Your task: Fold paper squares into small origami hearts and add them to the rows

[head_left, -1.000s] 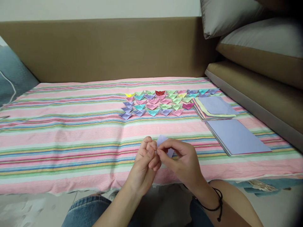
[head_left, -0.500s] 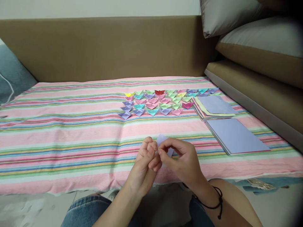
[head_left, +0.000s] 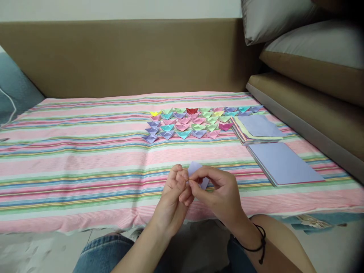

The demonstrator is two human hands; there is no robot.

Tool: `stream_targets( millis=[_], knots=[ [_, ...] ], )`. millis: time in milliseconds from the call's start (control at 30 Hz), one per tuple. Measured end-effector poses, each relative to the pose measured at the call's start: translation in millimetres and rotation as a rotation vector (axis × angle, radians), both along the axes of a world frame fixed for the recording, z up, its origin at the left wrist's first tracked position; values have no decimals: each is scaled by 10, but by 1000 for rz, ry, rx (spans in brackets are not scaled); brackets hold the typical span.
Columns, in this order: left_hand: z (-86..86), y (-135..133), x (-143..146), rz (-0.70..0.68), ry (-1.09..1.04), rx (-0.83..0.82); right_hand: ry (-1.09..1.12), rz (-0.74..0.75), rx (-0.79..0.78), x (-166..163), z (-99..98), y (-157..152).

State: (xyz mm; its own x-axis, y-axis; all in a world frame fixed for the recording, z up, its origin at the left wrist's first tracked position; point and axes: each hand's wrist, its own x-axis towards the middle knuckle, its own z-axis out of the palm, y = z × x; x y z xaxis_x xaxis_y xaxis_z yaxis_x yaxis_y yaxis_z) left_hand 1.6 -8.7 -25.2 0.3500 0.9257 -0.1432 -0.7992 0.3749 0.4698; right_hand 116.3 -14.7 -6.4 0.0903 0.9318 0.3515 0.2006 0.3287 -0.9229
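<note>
My left hand (head_left: 178, 189) is closed, its thumb pressed against the curled fingers. My right hand (head_left: 217, 187) pinches with thumb and forefinger right at the left fingertips. Between the two pinches shows something tiny, thin and yellowish, too small to name. Just behind the hands is a piece of lavender paper (head_left: 195, 166), partly covered by my right hand; I cannot tell whether it lies on the cloth or is touched by the fingers. Farther back stand several rows of small folded paper boats (head_left: 183, 134) in purple, pink, blue, green, yellow and red.
A striped cloth (head_left: 85, 163) covers the seat. To the right lie a stack of lavender-topped paper sheets (head_left: 284, 163) and a smaller mixed-colour stack (head_left: 261, 127) behind it. Cushions (head_left: 307, 98) are piled at the right, and a brown backrest (head_left: 127, 58) runs along the back.
My right hand has shifted very slightly, still pinching at the left fingertips. The paper boats and stacks have not moved.
</note>
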Motion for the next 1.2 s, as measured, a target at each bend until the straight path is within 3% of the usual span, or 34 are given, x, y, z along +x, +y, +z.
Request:
stream_targets(
  millis=[233, 533, 933, 1200],
  knots=[
    [-6, -12, 45, 53, 45, 10, -39, -58, 10, -13, -22, -14],
    [-19, -17, 33, 5, 4, -31, -70, -75, 10, -10, -22, -6],
    [15, -17, 11, 1, -40, -30, -52, 21, 88, 22, 13, 5],
    [0, -12, 11, -2, -38, -21, -101, 2, 106, 22, 6, 13]
  ],
)
